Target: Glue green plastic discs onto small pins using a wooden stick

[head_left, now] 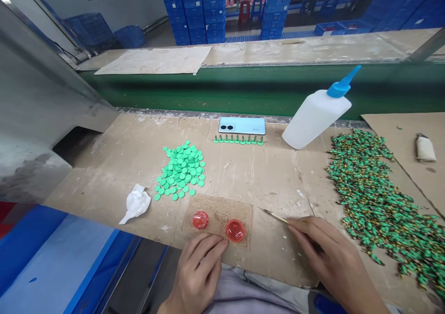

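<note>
My left hand [196, 270] lies at the near edge of a cork-like mat [217, 214], its curled fingertips against a red translucent cup [235, 230]; anything between the fingers is hidden. A second red cup [200, 220] stands beside it. My right hand [330, 254] pinches a thin wooden-handled stick [276, 217], probably a fine brush. Beyond the mat lies a heap of green plastic discs [181, 172]. Several tiny green pegs on discs [238, 139] stand in a row. A large pile of green-and-yellow small parts [378, 207] spreads to the right.
A white glue bottle with a blue nozzle [318, 112] lies behind the pile, near a phone [242, 125]. Crumpled white tissue [136, 203] sits on the cardboard-covered bench [257, 179]. A green-sided conveyor [208, 89] runs behind it, and blue crates stand beyond.
</note>
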`<state>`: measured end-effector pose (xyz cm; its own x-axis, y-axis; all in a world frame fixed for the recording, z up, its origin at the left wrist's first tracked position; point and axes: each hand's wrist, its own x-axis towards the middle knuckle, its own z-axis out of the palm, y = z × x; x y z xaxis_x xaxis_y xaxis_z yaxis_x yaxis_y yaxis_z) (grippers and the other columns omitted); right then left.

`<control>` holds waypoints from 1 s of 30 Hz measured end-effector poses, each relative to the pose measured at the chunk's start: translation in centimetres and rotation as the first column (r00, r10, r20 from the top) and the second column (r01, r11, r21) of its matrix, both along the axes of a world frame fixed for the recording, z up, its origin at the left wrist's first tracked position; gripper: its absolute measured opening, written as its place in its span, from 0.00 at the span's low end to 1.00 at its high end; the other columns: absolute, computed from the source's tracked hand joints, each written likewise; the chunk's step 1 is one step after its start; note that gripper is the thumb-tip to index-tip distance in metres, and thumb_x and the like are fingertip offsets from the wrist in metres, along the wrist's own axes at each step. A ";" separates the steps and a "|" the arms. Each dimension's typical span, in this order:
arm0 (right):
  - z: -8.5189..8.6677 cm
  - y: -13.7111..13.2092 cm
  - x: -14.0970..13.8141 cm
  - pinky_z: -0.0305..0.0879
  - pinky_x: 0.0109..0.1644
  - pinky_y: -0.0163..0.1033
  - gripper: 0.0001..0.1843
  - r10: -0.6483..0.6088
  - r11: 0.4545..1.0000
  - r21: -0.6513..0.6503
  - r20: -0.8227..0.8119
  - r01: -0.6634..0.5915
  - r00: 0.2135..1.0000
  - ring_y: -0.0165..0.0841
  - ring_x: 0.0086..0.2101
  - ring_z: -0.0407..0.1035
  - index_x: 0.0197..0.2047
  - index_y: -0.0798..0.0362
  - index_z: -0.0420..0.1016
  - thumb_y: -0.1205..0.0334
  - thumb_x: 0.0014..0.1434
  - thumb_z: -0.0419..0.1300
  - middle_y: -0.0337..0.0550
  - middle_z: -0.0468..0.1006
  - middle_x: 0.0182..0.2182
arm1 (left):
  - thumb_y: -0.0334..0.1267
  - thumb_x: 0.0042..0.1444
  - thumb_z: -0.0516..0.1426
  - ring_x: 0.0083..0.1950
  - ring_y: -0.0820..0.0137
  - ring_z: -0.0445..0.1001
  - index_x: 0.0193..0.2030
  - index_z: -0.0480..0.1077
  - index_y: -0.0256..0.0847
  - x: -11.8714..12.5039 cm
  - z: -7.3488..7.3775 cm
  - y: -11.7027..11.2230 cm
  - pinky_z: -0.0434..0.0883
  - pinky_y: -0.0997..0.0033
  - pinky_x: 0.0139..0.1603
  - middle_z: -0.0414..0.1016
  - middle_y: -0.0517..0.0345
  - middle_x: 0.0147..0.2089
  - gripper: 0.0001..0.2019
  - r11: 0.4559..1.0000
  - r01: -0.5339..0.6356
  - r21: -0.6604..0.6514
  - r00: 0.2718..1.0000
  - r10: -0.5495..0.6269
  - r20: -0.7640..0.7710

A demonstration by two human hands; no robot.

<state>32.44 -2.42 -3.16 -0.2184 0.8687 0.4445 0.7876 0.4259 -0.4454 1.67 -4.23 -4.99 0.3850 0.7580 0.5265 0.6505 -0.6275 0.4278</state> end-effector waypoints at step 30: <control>-0.8 0.0 -1.9 0.65 0.38 0.39 0.16 0.008 1.000 -0.022 0.329 -0.001 0.944 0.34 0.36 0.75 0.49 0.51 0.71 0.75 0.74 0.45 0.42 0.78 0.42 | 0.19 0.67 0.54 0.56 0.65 0.77 0.57 0.77 0.38 -0.5 -0.4 -0.2 0.75 0.66 0.58 0.84 0.52 0.52 0.18 1.000 0.002 -0.022 1.000 -0.002 -0.003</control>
<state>30.50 -2.43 -3.95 -0.3536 0.8758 0.3286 0.8897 0.4233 -0.1710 1.21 -4.46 -5.43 0.3880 0.7687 0.5085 0.6508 -0.6192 0.4394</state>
